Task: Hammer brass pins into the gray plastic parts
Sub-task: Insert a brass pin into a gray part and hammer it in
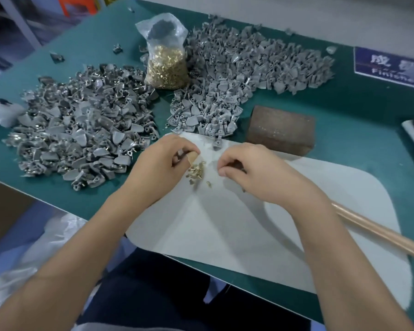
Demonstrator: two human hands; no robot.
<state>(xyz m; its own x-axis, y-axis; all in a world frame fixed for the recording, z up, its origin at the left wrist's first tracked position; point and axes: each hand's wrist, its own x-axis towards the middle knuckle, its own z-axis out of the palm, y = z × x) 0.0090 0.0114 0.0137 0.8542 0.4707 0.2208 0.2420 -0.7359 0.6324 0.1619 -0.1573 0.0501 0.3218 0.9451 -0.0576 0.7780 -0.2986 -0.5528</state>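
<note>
Here both hands sit over a white mat (261, 223) on the green table (344, 130), with a small scatter of brass pins (197, 172) lying on the mat between them. The left hand (160, 163) has its fingers curled, the thumb and fingertips closed around something small and gray that looks like one of the plastic parts; a tan tip shows at its fingers. The right hand (253, 170) is also curled, its thumb and forefinger pinched together just beside the pins, though what it pinches is too small to tell.

Beyond the left hand lies a big heap of gray parts (81, 134), many with shiny metal showing. Beyond the right hand spreads a second heap of gray parts (244, 70), plain gray, reaching down to the far edge of the mat. Between the two heaps stands a clear plastic bag (164, 56) filled with brass pins. Just past the right hand sits a brown block (280, 129), touching the mat's far edge. A wooden handle (380, 232) runs out from under the right forearm toward the right. A blue label (390, 68) is stuck to the table at the far right.
</note>
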